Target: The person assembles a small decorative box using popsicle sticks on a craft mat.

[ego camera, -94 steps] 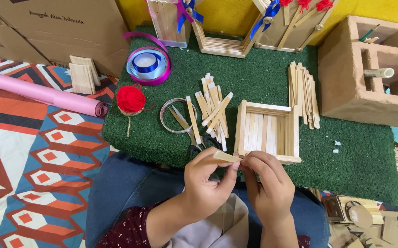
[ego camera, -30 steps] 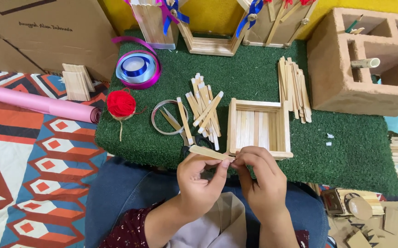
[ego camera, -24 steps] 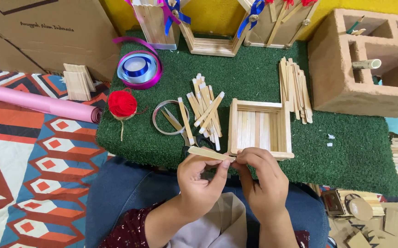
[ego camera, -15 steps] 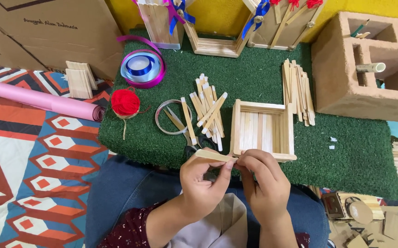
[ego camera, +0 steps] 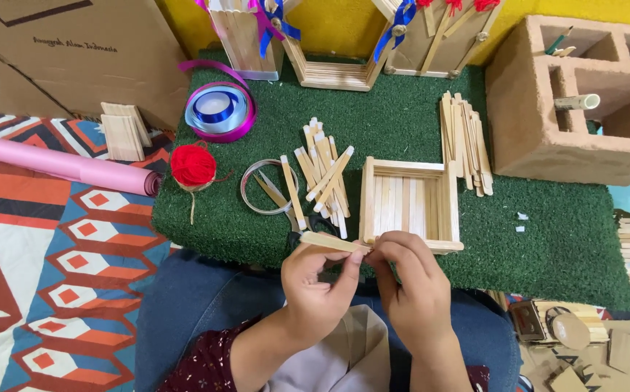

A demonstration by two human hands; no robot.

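In the head view, your left hand (ego camera: 318,279) and your right hand (ego camera: 411,279) meet low in the middle of the frame, over your lap, just at the near edge of the green artificial-grass mat (ego camera: 402,127). Both hands pinch one flat, pale wooden craft stick (ego camera: 329,242): your left thumb and fingers close on its middle from below, and your right fingertips close on its end at 3 o'clock. The stick lies nearly level, its free end pointing to 9 o'clock.

Just beyond your hands, at 12 o'clock, the square open box built of wooden sticks (ego camera: 409,203) sits on the mat, its near wall just beside your right knuckles. At 11 o'clock from your hands lies a loose heap of plain wooden sticks (ego camera: 322,178), and just left of it a thin metal ring (ego camera: 267,186) with a few sticks across it. A black tool shows partly beside your left thumb; you cannot tell what it is.

At 10 o'clock sits a small ball of red yarn (ego camera: 193,165), and beyond it a spool of blue and purple ribbon (ego camera: 220,110). At 1 o'clock a second bundle of longer sticks (ego camera: 464,141) lies by the hollow tan concrete block (ego camera: 583,94). A pink paper roll (ego camera: 61,163) lies on the patterned rug at 9 o'clock.
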